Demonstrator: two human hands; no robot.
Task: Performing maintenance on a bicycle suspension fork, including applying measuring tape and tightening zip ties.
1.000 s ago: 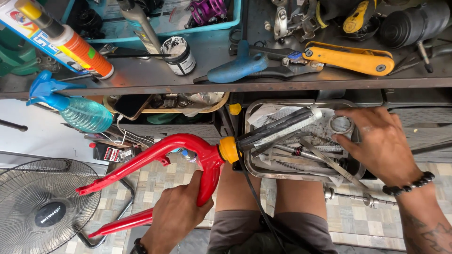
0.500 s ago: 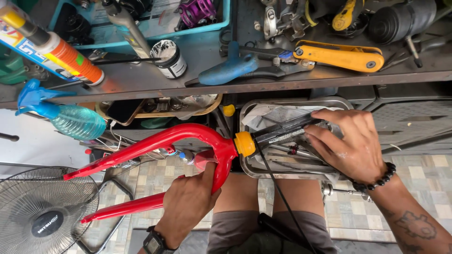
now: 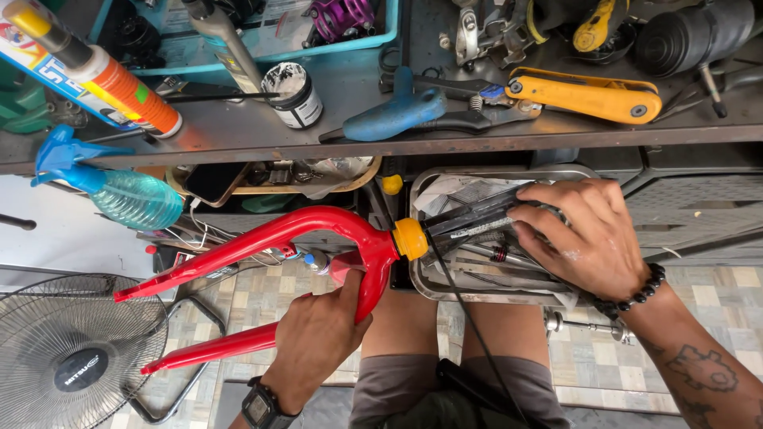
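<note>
A red bicycle fork [image 3: 262,238] lies across my lap, legs pointing left, with a yellow ring [image 3: 411,238] at its crown and a dark steerer tube [image 3: 477,218] running right. My left hand [image 3: 318,338] grips the lower fork leg near the crown. My right hand [image 3: 584,234] closes over the end of the steerer tube, above a metal tray [image 3: 509,173] holding several tools and rags. A thin black cable [image 3: 469,318] hangs down from the crown over my knees.
A metal shelf [image 3: 358,147] above carries a spray can, a grease pot, a blue-handled tool, a yellow folding tool and a teal bin. A blue spray bottle [image 3: 119,191] sits on the left. A floor fan [image 3: 71,357] stands at lower left on tiled floor.
The view has shifted down and left. My right hand has slid left along the steerer tube over the tray. My left hand keeps its hold on the fork leg.
</note>
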